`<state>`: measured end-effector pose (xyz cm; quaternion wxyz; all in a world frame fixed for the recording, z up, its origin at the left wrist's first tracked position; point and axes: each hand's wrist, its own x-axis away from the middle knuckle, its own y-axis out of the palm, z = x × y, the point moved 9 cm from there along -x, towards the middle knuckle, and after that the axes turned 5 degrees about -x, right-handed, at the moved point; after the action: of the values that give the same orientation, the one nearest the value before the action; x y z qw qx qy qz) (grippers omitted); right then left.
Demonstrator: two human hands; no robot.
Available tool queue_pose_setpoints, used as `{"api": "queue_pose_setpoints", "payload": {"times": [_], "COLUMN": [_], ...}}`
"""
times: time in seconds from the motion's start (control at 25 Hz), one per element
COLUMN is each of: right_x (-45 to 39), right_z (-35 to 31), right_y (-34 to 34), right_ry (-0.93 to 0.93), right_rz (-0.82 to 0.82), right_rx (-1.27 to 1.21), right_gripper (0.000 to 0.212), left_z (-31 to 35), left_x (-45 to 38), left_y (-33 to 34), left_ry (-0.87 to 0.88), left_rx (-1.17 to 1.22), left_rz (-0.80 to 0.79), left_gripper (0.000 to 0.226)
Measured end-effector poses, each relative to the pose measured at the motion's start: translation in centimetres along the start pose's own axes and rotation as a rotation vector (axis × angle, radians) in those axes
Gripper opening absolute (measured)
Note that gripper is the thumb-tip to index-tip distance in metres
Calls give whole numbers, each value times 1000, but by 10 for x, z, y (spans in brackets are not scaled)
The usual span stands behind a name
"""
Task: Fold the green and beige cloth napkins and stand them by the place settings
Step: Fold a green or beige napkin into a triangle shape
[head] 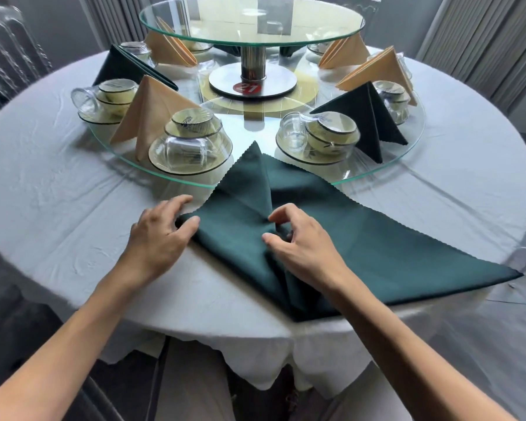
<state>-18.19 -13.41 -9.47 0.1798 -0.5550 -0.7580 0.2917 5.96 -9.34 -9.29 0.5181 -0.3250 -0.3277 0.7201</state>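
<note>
Stood already at about ten o'clock on the glass turntable (pixel 407 165): a folded green napkin (pixel 122 66) behind an upturned cup set (pixel 110 100), and a beige napkin (pixel 169 47) further back near eleven. Closer in, at nine to ten o'clock, stood a tall beige napkin (pixel 148 113) beside the near-left place setting (pixel 190 147). At the front edge of the white tablecloth (pixel 58 192), at six o'clock, rested the left hand (pixel 158 235), fingers loosely curved, thumb and fingertips pinching the left corner of the unfinished green napkin (pixel 362 238). Lay mostly flat, that cloth, its point reaching up over the turntable rim toward twelve, its left flap folded in to a centre crease, its right wing spread out to four o'clock. Just right of the crease hovered the right hand (pixel 301 238), fingers curled and nipping the fabric at the fold. Further right, by the near-right place setting (pixel 325 138) at one o'clock, stood another green napkin (pixel 368 117); beyond it at two o'clock, two beige napkins (pixel 380 71). Judged well along: six visibly standing, one mid-fold, right flap and standing-up left to do.
</note>
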Motion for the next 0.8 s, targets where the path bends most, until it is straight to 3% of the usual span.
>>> {"api": "queue_pose_setpoints", "payload": {"times": [0.16,0.36,0.52,0.8], "right_x": [-13,-8,-6,-5], "right_z": [3,13,12,3], "right_y": [5,1,1,8], "right_ry": [20,24,0,-60], "right_rz": [-17,24,38,-16], "right_rx": [-113,-307,-271,13], "right_gripper": [35,35,42,54], "left_z": [-14,-15,-16,-13], "left_x": [-3,-8,-14,-14], "left_y": [-3,1,1,-1], "left_ry": [-145,-127,-114,-91], "left_rx": [362,449,371,101], "left_rz": [52,43,56,165], "left_gripper": [33,20,14,9]}}
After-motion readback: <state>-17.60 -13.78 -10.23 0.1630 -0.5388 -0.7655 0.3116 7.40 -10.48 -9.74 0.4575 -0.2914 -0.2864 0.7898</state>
